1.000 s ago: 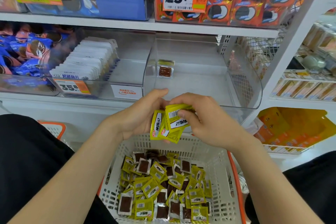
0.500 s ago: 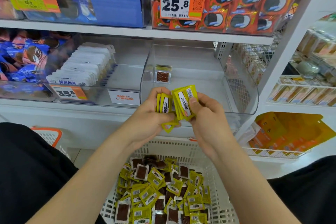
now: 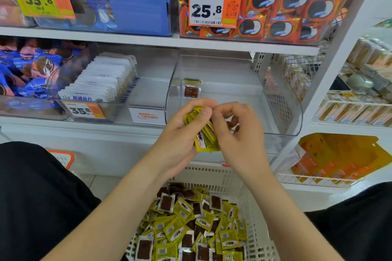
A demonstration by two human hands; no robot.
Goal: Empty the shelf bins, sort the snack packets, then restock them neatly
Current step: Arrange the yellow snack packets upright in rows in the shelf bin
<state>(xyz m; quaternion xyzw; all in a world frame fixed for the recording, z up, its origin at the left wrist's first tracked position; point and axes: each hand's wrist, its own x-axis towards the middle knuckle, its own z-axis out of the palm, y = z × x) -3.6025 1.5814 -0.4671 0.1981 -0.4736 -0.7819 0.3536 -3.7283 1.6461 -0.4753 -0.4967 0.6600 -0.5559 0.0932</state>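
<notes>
My left hand (image 3: 180,133) grips a fanned stack of yellow packets (image 3: 204,141) before the nearly empty clear bin (image 3: 282,99); my right hand (image 3: 237,140) pinches its top edge. I judge squaring edges, labels one way, best before placing them upright.

clear plastic bin (image 3: 282,99), glossy foil packets (image 3: 204,140)
</notes>
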